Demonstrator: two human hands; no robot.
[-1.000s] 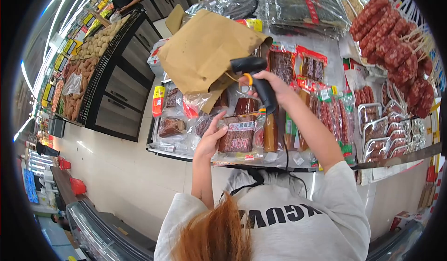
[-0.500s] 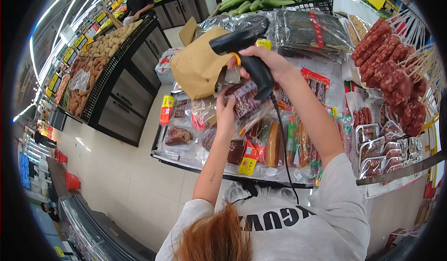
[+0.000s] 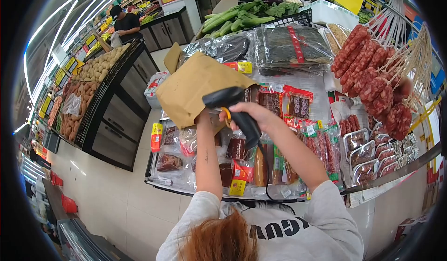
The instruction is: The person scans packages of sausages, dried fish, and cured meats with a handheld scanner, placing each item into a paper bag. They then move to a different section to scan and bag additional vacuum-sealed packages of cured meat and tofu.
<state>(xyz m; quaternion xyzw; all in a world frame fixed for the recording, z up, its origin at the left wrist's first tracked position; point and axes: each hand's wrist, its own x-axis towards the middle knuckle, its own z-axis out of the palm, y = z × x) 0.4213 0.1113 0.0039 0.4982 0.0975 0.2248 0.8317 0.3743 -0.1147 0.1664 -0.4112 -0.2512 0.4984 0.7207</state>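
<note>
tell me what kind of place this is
Most likely a supermarket or grocery store: a counter of vacuum-packed meats, sausages on display, a bin of potatoes, and a handheld scanner in the right hand.

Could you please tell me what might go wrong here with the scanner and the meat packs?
1. The cord of the scanner in the right hand trails across the packs to the shelf edge; it could snag one and drag it off.
2. The left hand is raised at the paper bag, partly hidden; a bump might slide the bag off the packs.
</note>
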